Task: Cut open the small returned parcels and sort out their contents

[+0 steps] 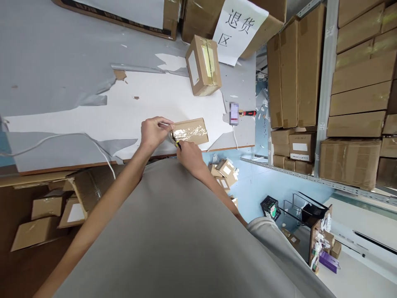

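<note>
A small cardboard box [190, 131] with shiny clear tape across its top lies near the table's front edge. My left hand [152, 132] is at its left end, thumb and fingers pinched on the corner. In my closed right hand [190, 157] is a utility knife [178, 144], of which a small yellow and black part shows. Its tip is at the box's left end, close to my left fingertips; the blade itself is too small to make out.
Behind stands a taller taped box [204, 66]. To the right lie a phone [233, 114] on a white cable and a red-and-black handled tool [249, 113]. Torn grey covering [93, 100] exposes white table surface. Shelves of boxes [356, 95] rise at right; an open carton [83, 186] sits below left.
</note>
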`<state>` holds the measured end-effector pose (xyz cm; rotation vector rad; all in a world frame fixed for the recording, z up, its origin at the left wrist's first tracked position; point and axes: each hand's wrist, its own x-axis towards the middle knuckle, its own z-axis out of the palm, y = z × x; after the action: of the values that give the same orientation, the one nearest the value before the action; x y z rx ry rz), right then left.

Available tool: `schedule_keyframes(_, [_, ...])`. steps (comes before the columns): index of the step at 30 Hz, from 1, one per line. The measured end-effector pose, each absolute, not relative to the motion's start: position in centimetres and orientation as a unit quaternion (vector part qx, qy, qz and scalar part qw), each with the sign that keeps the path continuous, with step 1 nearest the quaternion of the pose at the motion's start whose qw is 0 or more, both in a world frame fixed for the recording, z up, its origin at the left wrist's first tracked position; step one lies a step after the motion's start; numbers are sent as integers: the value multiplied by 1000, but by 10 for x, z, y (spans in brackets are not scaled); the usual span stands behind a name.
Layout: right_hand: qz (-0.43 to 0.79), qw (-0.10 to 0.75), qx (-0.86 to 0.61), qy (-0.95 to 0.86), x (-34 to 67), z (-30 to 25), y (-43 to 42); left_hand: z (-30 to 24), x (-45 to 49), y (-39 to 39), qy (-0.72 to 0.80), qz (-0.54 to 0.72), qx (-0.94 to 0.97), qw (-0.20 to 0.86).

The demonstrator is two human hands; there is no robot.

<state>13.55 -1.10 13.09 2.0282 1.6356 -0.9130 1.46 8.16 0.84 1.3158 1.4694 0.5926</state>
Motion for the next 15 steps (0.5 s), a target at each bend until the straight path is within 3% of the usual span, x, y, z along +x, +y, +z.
schedule_keyframes(15, [-396, 163, 644, 634, 177, 138, -30, 15, 30, 67, 676, 257, 506, 470])
